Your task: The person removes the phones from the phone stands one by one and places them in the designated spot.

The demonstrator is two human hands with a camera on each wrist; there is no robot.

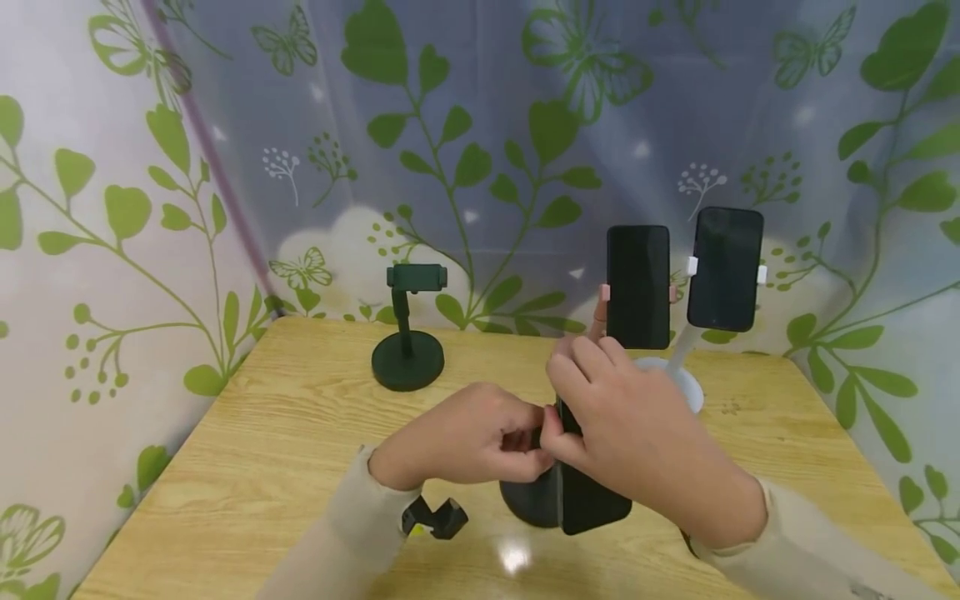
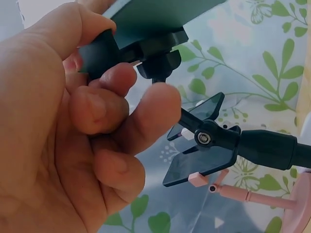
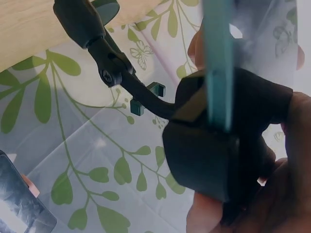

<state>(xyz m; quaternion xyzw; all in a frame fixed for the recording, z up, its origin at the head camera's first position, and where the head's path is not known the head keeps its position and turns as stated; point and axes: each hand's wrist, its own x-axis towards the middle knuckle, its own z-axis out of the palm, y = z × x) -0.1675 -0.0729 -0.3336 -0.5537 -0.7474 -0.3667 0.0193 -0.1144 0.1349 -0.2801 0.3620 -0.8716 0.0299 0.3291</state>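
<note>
A phone (image 1: 595, 502) with a dark screen stands tilted in front of me at a black phone stand, whose round base (image 1: 527, 501) shows below my hands. My left hand (image 1: 480, 433) pinches one end of the stand's clamp (image 2: 100, 54) between thumb and fingers, close beside the phone's edge. From above, my right hand (image 1: 637, 429) grips the phone and clamp together, covering the phone's upper part. In the right wrist view the phone's thin edge (image 3: 218, 68) runs into the black clamp body (image 3: 201, 155), with fingers on both sides.
Behind my right hand, a phone (image 1: 638, 287) sits in a pink stand and another phone (image 1: 725, 268) in a white stand (image 1: 686, 387). A dark green stand (image 1: 407, 360) with an empty holder is at the back left. Patterned cloth (image 1: 480, 125) hangs behind the wooden table (image 1: 285, 442).
</note>
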